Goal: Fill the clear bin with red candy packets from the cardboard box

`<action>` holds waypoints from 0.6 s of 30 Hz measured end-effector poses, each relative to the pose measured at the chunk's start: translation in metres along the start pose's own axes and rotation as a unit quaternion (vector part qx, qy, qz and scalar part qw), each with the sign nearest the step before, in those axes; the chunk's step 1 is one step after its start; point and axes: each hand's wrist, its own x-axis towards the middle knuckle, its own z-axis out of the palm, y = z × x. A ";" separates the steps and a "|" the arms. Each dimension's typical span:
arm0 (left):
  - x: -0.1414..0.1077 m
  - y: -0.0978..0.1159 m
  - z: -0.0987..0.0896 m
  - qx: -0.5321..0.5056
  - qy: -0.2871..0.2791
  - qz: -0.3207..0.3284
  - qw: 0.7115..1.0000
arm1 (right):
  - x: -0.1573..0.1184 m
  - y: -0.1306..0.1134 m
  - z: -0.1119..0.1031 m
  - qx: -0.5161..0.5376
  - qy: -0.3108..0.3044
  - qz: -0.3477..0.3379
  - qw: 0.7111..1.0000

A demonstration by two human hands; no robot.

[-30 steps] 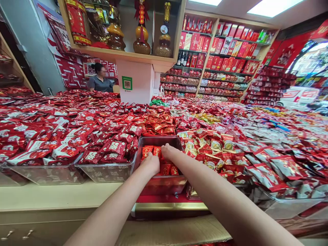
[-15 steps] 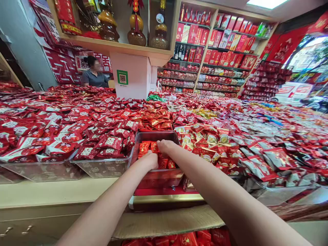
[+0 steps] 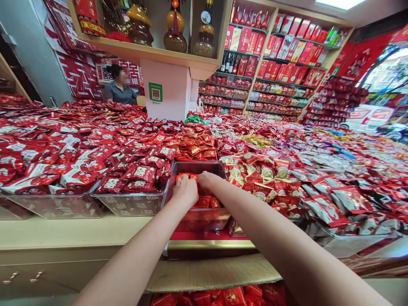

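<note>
Both hands reach into a clear plastic bin (image 3: 210, 214) partly filled with small red packets with gold print (image 3: 204, 201). My left hand (image 3: 186, 190) is on the left side of the bin, its fingers curled down on a red packet (image 3: 182, 175) near the back. Beside it, my right hand (image 3: 207, 180) is closed and dips toward the same back row. Its fingertips are mostly hidden behind the hand, so what they hold cannot be made out. More red packets lie at the bin's front right, below the right wrist.
Bins of maroon packets (image 3: 140, 172) and gold-and-red packets (image 3: 270, 170) flank this one. Below the counter, an open cardboard box (image 3: 216, 272) holds more red packets. A person (image 3: 120, 91) is behind the display, left of a white pillar (image 3: 170, 97). An overhead shelf (image 3: 153, 53) holds gourd-shaped bottles.
My left hand has moved deeper into the bin, toward its back, and its fingers now cover packets that showed before. My right hand stays near the same spot. The view has shifted slightly.
</note>
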 end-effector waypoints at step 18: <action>0.005 -0.005 -0.001 -0.021 0.010 -0.047 0.999 | 0.020 0.012 0.004 -0.064 -0.046 -0.006 0.997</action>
